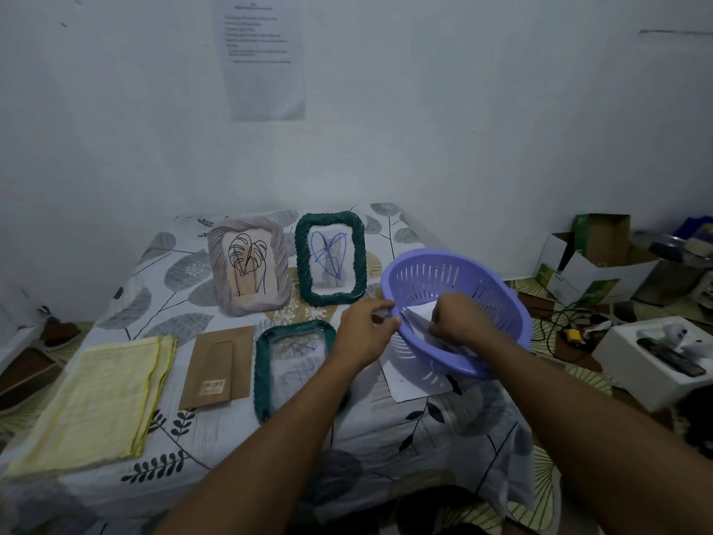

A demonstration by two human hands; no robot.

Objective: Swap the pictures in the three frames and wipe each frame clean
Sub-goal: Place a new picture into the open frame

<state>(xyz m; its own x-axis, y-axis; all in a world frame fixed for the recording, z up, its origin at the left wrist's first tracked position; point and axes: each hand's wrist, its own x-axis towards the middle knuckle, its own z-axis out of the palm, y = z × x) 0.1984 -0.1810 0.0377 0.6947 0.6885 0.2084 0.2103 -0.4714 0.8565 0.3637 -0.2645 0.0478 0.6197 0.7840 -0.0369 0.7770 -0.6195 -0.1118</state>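
Note:
Two frames stand at the back of the table: a pale twisted-rim frame (249,264) with a black leaf drawing and a dark green frame (330,258) with a blue leaf drawing. A third green frame (291,366) lies flat, its brown backing board (218,366) beside it on the left. A tilted purple basket (459,308) holds white paper pictures (418,316). My left hand (364,334) pinches the basket's near rim. My right hand (461,322) reaches inside and grips the papers. A folded yellow cloth (100,401) lies at the left.
A white sheet (414,384) lies under the basket. The table wears a leaf-patterned cover (173,264). Cardboard boxes (586,260), a white box (656,361) and cables crowd the floor at the right. A printed sheet (262,56) hangs on the wall.

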